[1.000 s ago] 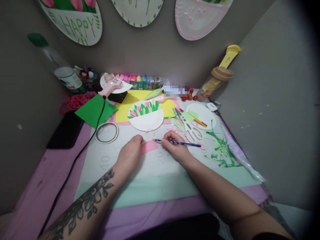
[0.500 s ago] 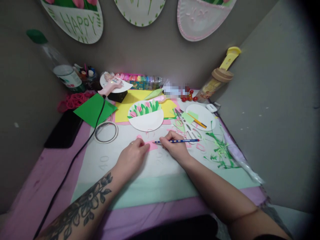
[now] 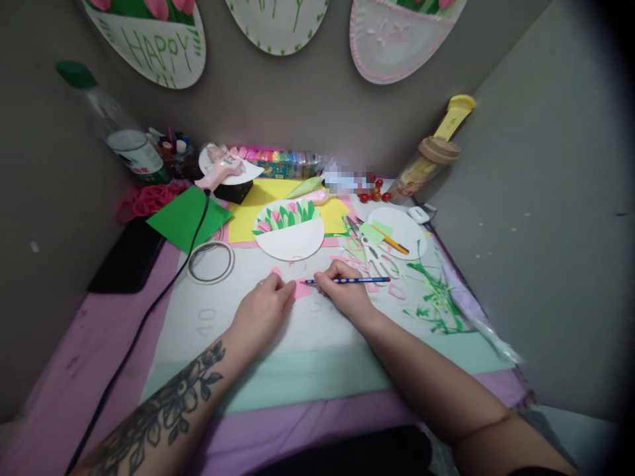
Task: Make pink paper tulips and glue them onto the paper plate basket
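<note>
My right hand (image 3: 343, 285) is closed around a blue pencil (image 3: 370, 279), whose tip rests on a small piece of pink paper (image 3: 302, 290). My left hand (image 3: 268, 301) has its thumb and fingers together on the left part of that paper, partly hiding it. Just behind the hands lies a white paper plate (image 3: 292, 243) decorated with paper tulips and green leaves. White-handled scissors (image 3: 380, 260) lie beyond my right hand among pink paper scraps.
A roll of tape (image 3: 190, 271) and green paper (image 3: 186, 215) lie on the left, crossed by the black cord of a pink glue gun (image 3: 221, 173). On the right are green paper shreds (image 3: 444, 301), a white plate (image 3: 414, 231) and a tilted lidded cup (image 3: 421, 172).
The pencil and my right hand have shifted slightly left over the pink paper. My left hand stays on the paper with little movement.
</note>
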Available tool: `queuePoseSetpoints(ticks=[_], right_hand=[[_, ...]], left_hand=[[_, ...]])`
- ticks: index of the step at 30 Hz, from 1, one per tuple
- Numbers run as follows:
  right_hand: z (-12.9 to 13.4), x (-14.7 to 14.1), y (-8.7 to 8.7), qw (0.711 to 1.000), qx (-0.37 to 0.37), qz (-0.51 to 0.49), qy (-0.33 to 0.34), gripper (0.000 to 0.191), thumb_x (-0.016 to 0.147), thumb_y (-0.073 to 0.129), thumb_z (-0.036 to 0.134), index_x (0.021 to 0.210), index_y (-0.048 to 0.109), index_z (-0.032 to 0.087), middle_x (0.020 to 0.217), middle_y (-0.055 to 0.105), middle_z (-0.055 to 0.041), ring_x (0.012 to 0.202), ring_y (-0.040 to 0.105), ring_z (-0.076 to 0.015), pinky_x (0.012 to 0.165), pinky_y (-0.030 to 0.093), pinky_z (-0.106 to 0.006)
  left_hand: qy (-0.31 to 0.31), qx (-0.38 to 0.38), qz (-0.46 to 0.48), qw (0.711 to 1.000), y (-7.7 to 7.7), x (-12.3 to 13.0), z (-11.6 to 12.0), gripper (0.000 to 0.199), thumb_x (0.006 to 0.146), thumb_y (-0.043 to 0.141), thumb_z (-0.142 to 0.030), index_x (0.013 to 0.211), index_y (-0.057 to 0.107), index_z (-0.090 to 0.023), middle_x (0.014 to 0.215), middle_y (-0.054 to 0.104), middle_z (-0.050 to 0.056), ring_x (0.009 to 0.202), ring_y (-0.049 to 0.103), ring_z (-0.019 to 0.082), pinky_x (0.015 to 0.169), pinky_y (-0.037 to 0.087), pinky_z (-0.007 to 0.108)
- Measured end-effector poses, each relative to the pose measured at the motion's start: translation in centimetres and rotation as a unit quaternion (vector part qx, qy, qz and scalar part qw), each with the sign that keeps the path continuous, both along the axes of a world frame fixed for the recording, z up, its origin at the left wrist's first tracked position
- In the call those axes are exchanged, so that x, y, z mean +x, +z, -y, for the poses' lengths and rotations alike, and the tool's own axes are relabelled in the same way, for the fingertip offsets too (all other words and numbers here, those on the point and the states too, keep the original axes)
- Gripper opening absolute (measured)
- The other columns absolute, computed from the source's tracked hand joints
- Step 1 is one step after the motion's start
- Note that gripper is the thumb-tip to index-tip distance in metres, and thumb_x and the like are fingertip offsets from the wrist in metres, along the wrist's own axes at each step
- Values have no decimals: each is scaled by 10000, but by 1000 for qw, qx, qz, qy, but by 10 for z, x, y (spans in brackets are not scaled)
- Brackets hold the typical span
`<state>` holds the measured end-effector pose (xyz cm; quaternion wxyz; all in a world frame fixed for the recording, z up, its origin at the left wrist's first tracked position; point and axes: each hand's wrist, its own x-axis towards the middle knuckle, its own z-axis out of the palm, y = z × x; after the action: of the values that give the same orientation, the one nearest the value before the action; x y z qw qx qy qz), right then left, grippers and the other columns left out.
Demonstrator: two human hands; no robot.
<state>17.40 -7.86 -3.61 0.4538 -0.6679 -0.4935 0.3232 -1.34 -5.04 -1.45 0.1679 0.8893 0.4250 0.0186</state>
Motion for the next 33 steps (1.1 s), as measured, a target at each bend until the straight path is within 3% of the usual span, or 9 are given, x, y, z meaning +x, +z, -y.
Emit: queuePoseSetpoints(ticks=[13, 19, 24, 33], right_hand=[[1, 0, -2, 1000, -5, -3, 20, 293, 752, 646, 320, 566, 443, 220, 529, 577, 25, 508, 520, -139, 501, 400, -264], [0, 2, -6, 992, 13, -120, 30, 301, 806, 615, 444, 675, 469, 216, 576, 636, 11, 489, 556, -126, 487, 440, -248], [1, 6, -10, 980, 5, -176, 94, 382, 831, 526, 573, 857, 566, 194, 698, 693, -39, 551, 609, -133, 520, 488, -257], [5, 0, -1, 996, -10, -24, 91, 146, 718, 616, 229, 683, 476, 219, 548, 498, 64, 479, 447, -98, 455, 329, -210]], left_hand=[[4, -8, 4, 1000, -2, 0, 0, 336, 935, 352, -311, 1151, 598, -235, 973, 548, 68, 878, 545, 189, 765, 419, 287], [4, -9, -3, 1000, 1, 0, 0, 326, 930, 355, -304, 1119, 609, -228, 959, 547, 67, 858, 536, 183, 755, 419, 283], [1, -8, -9, 1000, 2, 0, 0, 331, 934, 343, -301, 1131, 600, -231, 961, 549, 66, 868, 539, 181, 756, 419, 276], [-2, -8, 1, 1000, -2, -1, -1, 332, 934, 352, -314, 1142, 598, -233, 953, 553, 68, 864, 542, 191, 745, 412, 282]])
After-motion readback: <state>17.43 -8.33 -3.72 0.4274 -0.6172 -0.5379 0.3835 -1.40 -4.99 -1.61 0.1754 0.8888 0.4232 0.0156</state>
